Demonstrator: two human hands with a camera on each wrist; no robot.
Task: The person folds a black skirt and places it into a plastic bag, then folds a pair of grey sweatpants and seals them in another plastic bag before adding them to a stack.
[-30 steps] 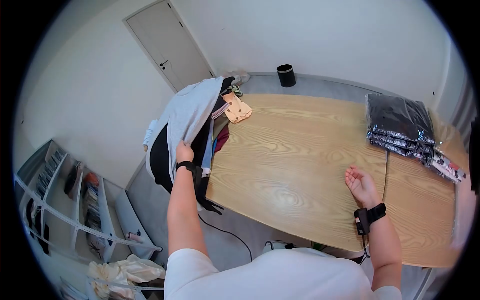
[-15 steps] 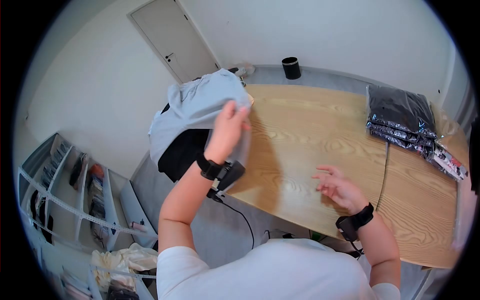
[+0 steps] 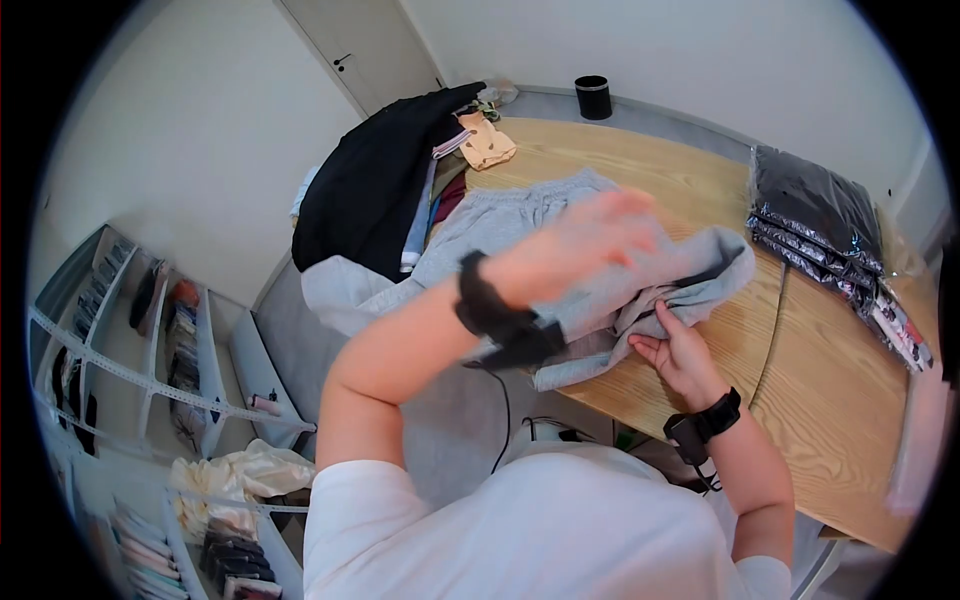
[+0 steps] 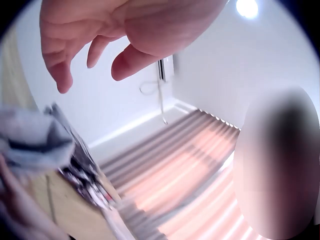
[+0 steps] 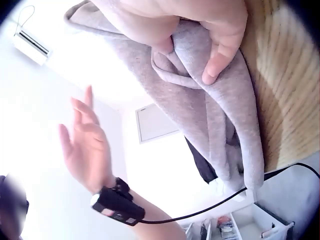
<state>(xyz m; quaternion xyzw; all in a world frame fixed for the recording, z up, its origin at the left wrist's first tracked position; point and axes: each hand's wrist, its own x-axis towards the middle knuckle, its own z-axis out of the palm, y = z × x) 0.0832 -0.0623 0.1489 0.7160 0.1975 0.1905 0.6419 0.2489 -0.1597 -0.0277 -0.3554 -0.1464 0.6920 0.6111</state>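
Note:
Grey sweatpants (image 3: 480,225) with a gathered waistband lie spread over the left part of the table, one end hanging past its edge. My right hand (image 3: 685,360) pinches a bunched part of them near the front edge; in the right wrist view the thumb and fingers grip a fold of the grey fabric (image 5: 150,75). Raised above the sweatpants, my left hand (image 3: 575,250) is blurred and hides their middle. The right wrist view shows this left hand (image 5: 90,150) with extended fingers, holding nothing.
A clothes pile topped by a black garment (image 3: 370,190) stands at the table's left end, with a folded peach garment (image 3: 487,142) beside it. Bagged dark clothes (image 3: 815,205) lie at the right. A cable (image 3: 508,420) hangs near the front edge. Shelves (image 3: 150,370) stand at the left.
The grey sweatpants have come off the pile onto the table, pulled rightward by my left hand, which has let go. My right hand has taken hold of them. The black garment is uncovered.

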